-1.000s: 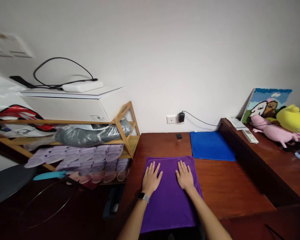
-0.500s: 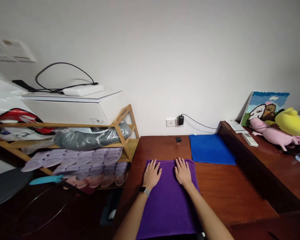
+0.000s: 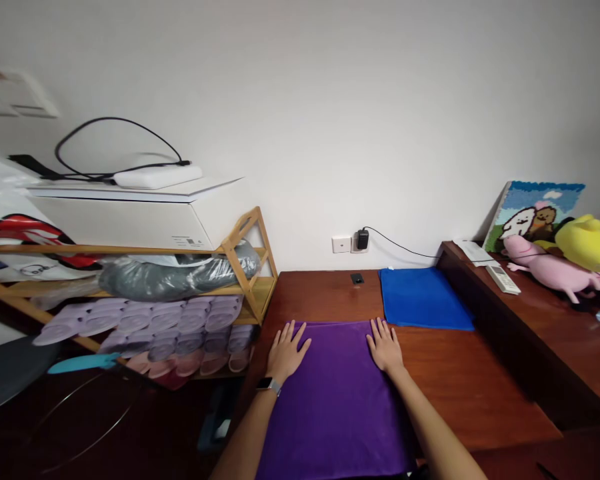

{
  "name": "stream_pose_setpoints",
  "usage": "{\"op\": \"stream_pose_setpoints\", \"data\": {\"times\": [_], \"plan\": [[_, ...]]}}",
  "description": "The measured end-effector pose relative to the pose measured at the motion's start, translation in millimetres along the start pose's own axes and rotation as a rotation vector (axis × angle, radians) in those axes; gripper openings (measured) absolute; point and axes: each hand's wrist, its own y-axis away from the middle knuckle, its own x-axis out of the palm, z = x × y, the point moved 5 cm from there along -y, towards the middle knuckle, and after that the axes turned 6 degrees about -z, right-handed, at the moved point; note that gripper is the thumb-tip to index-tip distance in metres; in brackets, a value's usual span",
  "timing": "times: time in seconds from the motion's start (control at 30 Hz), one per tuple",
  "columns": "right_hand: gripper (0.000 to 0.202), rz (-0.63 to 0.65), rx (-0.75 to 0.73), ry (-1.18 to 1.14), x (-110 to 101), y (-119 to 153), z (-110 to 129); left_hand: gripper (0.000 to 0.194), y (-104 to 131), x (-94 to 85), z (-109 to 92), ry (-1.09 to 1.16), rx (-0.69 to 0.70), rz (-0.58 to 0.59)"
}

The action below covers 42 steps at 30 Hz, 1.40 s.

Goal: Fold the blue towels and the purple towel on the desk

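Note:
A purple cloth [image 3: 337, 400] lies spread flat on the reddish-brown wooden desk [image 3: 315, 293]. My left hand [image 3: 286, 353] rests palm down at its far left corner, fingers spread, with a watch on the wrist. At the far right corner my right hand [image 3: 385, 347] lies flat, its fingers stretched out. Neither hand grips the cloth. Beyond my right hand, a blue cloth [image 3: 425, 299] lies flat at the back of the desk.
Left of the desk stands a wooden rack [image 3: 255, 267] with several slippers [image 3: 165, 317] and a white box [image 3: 125, 217]. A raised ledge on the right holds a remote control [image 3: 503, 280], a pink plush toy [image 3: 545, 263] and a yellow plush toy [image 3: 587, 243]. A black charger [image 3: 363, 239] sits in the wall socket.
My hands have slid apart, the left one leftward and the right one rightward, to the far corners of the purple cloth. The cloth now lies wider and smoother.

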Motion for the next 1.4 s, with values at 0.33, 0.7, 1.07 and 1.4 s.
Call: {"op": "stream_pose_setpoints", "data": {"times": [0.33, 0.7, 1.07, 1.4], "plan": [[0.066, 0.081, -0.015, 0.022, -24.2, -37.8, 30.9, 0.063, -30.8, -13.0, 9.0, -0.058, -0.015, 0.012], [0.068, 0.017, -0.068, -0.085, 5.0, 2.1, 94.1, 0.057, -2.1, 2.5, -43.0, -0.004, 0.074, -0.010], [0.070, -0.001, 0.048, -0.013, -21.6, 15.6, 57.7, 0.058, 10.0, -34.7, -37.8, 0.024, 0.068, -0.146], [0.068, 0.016, -0.012, -0.042, -0.3, 76.2, 79.2, 0.059, 84.5, -20.2, -57.5, 0.046, 0.084, -0.059]]}}
